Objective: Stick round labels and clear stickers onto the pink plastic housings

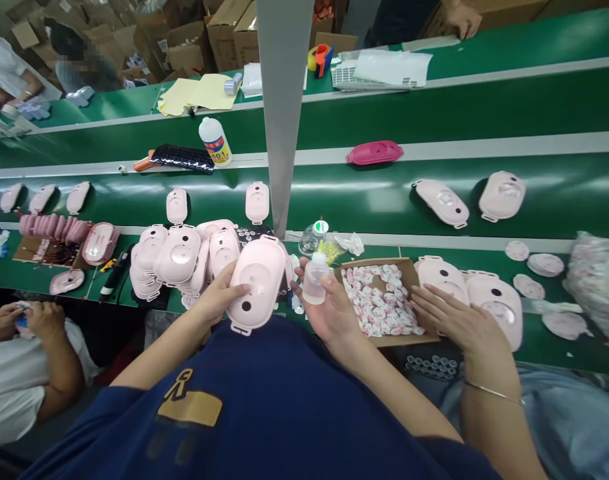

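Observation:
My left hand (215,299) is closed on a pale pink plastic shell (257,283), holding it tilted above the table edge, its smooth face with two small holes turned toward me. My right hand (332,308) grips a small clear bottle (315,278) upright, just right of the shell. A pile of the same pink shells (179,257) lies behind my left hand. An open cardboard box (405,268) of small pink and white pieces sits to the right of the bottle.
A co-worker's hand with a bracelet (454,320) rests by the box, beside two pink shells (489,297). Another person (24,373) sits at left. A grey post (282,113) stands ahead. More shells (442,200) and a magenta one (374,153) lie on the green conveyor (374,193); a glue bottle (215,142) stands beyond.

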`<state>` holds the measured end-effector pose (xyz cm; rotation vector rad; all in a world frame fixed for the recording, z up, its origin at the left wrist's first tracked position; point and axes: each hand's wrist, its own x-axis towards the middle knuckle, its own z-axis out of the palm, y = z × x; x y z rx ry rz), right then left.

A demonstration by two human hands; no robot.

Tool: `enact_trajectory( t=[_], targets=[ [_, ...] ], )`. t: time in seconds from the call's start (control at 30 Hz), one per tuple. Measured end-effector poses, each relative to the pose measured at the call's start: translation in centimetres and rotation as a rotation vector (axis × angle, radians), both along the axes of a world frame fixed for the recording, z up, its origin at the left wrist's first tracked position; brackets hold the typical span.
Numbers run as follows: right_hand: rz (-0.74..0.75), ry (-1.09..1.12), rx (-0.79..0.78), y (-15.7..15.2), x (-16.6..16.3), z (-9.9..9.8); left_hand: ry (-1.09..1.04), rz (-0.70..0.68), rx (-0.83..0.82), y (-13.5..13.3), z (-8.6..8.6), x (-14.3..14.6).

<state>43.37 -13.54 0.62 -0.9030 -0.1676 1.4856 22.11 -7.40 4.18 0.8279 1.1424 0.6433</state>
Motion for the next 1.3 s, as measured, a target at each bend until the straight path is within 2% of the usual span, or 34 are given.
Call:
enact_trajectory(
  t=[0.13, 0.27, 0.33, 0.43, 0.6, 0.7, 0.83, 0.93, 1.03, 1.17, 1.3],
  targets=[
    [0.0, -0.378, 0.053, -2.1, 2.6, -4.0, 0.071, 0.198, 0.017, 0.3, -0.2, -2.5],
    [0.07, -0.855, 0.026, -4.5, 4.8, -8.4, 0.13, 0.361, -0.007, 0.1, -0.8, -5.2],
    [0.067, -1.04, -0.014, -4.7, 5.6, -10.1, 0.14, 0.431, -0.025, -0.1, -1.2, -5.9],
    [0.068, -1.211, -0.069, -2.7, 6.4, -12.0, 0.123, 0.508, -0.018, -0.2, -2.0, -6.0],
    [0.218, -1.406, -0.109, 3.2, 6.1, -15.1, 0.109, 0.571, 0.044, -0.2, -2.7, -5.3],
    [0.262, -1.479, -0.162, 5.0, 5.6, -16.6, 0.104, 0.621, 0.076, -0.2, -2.5, -5.8],
    [0.28, -1.527, -0.192, 3.9, 5.7, -16.9, 0.125, 0.66, 0.112, -0.2, -2.0, -7.5],
    [0.27, -1.645, -0.209, 0.8, 6.0, -15.8, 0.144, 0.662, 0.124, 0.1, -1.7, -8.7],
    [0.381, -1.863, -0.189, -2.9, 5.5, -14.8, 0.16, 0.661, 0.131, 0.4, -1.7, -9.3],
    [0.549, -1.921, -0.161, -5.4, 4.0, -14.9, 0.155, 0.594, 0.098, 1.1, -1.9, -8.5],
    [0.6, -1.939, -0.166, -5.1, 3.8, -15.4, 0.087, 0.48, 0.049, 1.7, -2.1, -6.3]
  ],
)
